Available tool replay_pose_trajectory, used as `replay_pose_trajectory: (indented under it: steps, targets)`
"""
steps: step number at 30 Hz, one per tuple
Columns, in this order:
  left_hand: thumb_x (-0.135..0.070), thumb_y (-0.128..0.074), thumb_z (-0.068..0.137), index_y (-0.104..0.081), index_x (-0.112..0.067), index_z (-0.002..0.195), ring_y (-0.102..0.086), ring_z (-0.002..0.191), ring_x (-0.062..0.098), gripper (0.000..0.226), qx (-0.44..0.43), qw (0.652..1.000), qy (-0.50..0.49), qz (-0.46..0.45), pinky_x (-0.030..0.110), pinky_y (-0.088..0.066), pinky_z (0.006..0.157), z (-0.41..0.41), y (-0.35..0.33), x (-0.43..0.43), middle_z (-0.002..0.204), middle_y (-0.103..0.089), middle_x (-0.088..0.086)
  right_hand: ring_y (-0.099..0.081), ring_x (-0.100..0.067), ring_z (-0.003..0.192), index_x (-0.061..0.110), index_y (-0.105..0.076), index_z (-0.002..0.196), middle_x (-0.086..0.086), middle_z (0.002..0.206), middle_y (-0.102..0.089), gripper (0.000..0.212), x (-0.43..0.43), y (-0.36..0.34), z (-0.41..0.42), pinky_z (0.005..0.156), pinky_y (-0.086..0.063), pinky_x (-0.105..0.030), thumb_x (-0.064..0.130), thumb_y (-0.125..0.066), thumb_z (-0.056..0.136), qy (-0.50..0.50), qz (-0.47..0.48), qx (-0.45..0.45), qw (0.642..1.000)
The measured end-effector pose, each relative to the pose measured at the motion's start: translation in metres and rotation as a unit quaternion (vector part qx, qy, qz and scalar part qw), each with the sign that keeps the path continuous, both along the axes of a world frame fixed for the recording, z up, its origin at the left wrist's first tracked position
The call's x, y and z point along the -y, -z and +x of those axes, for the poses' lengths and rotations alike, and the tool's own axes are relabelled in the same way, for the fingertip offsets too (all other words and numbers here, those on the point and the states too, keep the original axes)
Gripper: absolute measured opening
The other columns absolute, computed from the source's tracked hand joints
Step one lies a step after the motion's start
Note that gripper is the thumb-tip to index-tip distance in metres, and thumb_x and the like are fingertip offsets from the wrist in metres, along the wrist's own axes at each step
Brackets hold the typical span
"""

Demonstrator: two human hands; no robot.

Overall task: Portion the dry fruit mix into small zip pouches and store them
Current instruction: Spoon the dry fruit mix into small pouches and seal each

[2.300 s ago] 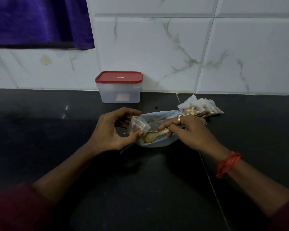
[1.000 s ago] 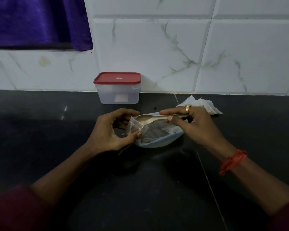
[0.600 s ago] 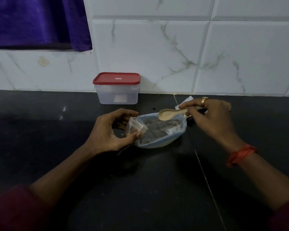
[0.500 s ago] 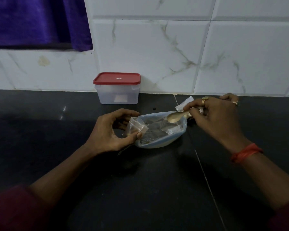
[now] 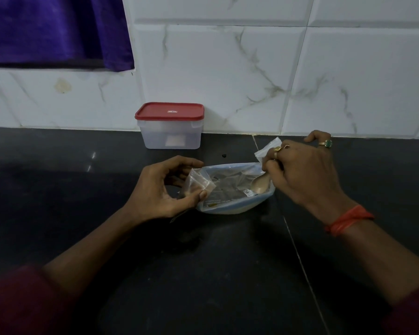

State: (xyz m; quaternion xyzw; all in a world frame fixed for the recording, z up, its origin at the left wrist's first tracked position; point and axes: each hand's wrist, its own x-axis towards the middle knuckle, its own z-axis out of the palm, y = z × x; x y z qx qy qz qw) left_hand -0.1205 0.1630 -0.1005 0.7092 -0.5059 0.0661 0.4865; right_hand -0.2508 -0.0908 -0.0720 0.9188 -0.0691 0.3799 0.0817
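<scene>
The left hand [image 5: 160, 192] pinched the small pouch [image 5: 197, 182], the right hand [image 5: 302, 175] gripped the spoon [image 5: 260, 186] in the bag [image 5: 230, 189]; a limp pouch mouth could spill fruit.

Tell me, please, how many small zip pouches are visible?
2: one pouch pinched in the left hand, a second pouch peeking out behind the right hand; more may be hidden there.

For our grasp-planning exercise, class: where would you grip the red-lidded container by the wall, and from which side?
Probably the container by its two side walls, just under the red lid, coming from the front. It stands upright, back near the wall, so the rear looks blocked; both sides are free, and the lid's overhanging rim should stop a slipping grip.
</scene>
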Motion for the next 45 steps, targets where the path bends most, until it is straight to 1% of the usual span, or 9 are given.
replay_pose_trajectory:
  steps: [7,13,17,24,26,29,33,38,45]
  targets:
    - [-0.024,-0.085,0.076,-0.065,-0.014,0.124,-0.069,0.105,0.009,0.053,0.001,1.000,0.001,0.004,0.024,-0.059,0.083,0.000,0.000,0.000,0.117,-0.070,-0.007,-0.048,-0.015,0.056,0.021,-0.070,0.070,0.004,0.064,-0.061,0.042,0.002,0.003,0.005,0.085,-0.025,-0.035,0.032,-0.035,0.090,-0.019,0.066,0.027,0.997]
    - [-0.026,-0.085,0.076,-0.065,-0.014,0.124,-0.069,0.104,0.010,0.053,0.005,1.000,-0.001,0.001,0.024,-0.059,0.083,-0.001,0.000,0.000,0.115,-0.071,-0.007,-0.055,-0.023,0.058,0.015,-0.071,0.074,-0.004,0.064,-0.059,0.035,-0.007,-0.005,0.008,0.090,-0.028,-0.041,0.029,-0.043,0.091,-0.036,-0.087,0.033,0.995]
    - [-0.032,-0.084,0.077,-0.064,-0.014,0.125,-0.069,0.105,0.011,0.055,-0.002,1.000,0.009,0.003,0.024,-0.059,0.082,0.001,0.001,0.000,0.117,-0.070,-0.007,-0.046,-0.019,0.055,0.013,-0.067,0.068,-0.004,0.061,-0.056,0.040,-0.012,-0.001,0.014,0.087,-0.028,-0.040,0.032,-0.038,0.089,-0.032,-0.075,0.014,0.997]
    - [-0.041,-0.079,0.076,-0.064,-0.016,0.125,-0.068,0.106,0.010,0.057,-0.008,1.000,0.016,0.006,0.022,-0.058,0.083,0.000,0.000,0.000,0.119,-0.069,-0.008,-0.057,-0.019,0.059,0.019,-0.068,0.068,0.002,0.063,-0.064,0.044,-0.001,0.001,0.014,0.086,-0.045,-0.041,0.035,-0.033,0.089,-0.013,0.151,-0.016,0.988]
    - [-0.039,-0.081,0.077,-0.064,-0.016,0.125,-0.068,0.107,0.011,0.056,-0.012,1.000,0.015,0.006,0.022,-0.058,0.083,0.001,0.000,-0.001,0.119,-0.069,-0.008,-0.059,-0.009,0.062,0.020,-0.073,0.069,0.012,0.062,-0.063,0.036,0.002,0.002,0.013,0.076,-0.051,-0.031,0.026,-0.045,0.092,-0.033,0.227,-0.013,0.973]
    - [-0.029,-0.086,0.078,-0.064,-0.015,0.125,-0.068,0.106,0.012,0.054,-0.006,1.000,0.011,0.008,0.025,-0.059,0.083,0.002,0.001,-0.001,0.118,-0.069,-0.007,-0.058,0.003,0.064,0.024,-0.075,0.068,0.020,0.061,-0.060,0.034,0.003,0.000,0.011,0.060,-0.035,-0.007,0.018,-0.053,0.093,-0.023,0.302,-0.026,0.953]
    - [-0.024,-0.084,0.076,-0.065,-0.013,0.125,-0.069,0.106,0.012,0.053,0.000,1.000,0.008,0.003,0.026,-0.060,0.083,0.001,0.001,0.000,0.118,-0.070,-0.005,-0.055,-0.002,0.068,0.025,-0.077,0.066,0.015,0.063,-0.061,0.035,0.005,-0.004,0.008,0.060,-0.034,-0.009,0.017,-0.055,0.092,-0.002,0.377,-0.035,0.925]
    - [-0.025,-0.083,0.076,-0.065,-0.013,0.124,-0.069,0.105,0.011,0.054,0.000,1.000,0.011,0.003,0.025,-0.059,0.083,0.001,0.000,0.000,0.117,-0.070,-0.006,-0.059,-0.010,0.072,0.030,-0.075,0.063,0.005,0.065,-0.065,0.036,0.009,-0.003,0.005,0.073,-0.048,-0.029,0.018,-0.053,0.088,-0.008,0.491,-0.025,0.871]
    - [-0.025,-0.086,0.077,-0.064,-0.014,0.125,-0.069,0.105,0.014,0.053,-0.001,1.000,0.012,0.002,0.030,-0.060,0.083,0.002,0.002,0.000,0.117,-0.070,-0.005,-0.060,-0.012,0.077,0.027,-0.077,0.067,0.003,0.070,-0.066,0.031,0.004,-0.001,0.006,0.073,-0.049,-0.029,0.017,-0.056,0.088,-0.032,0.529,-0.021,0.847]
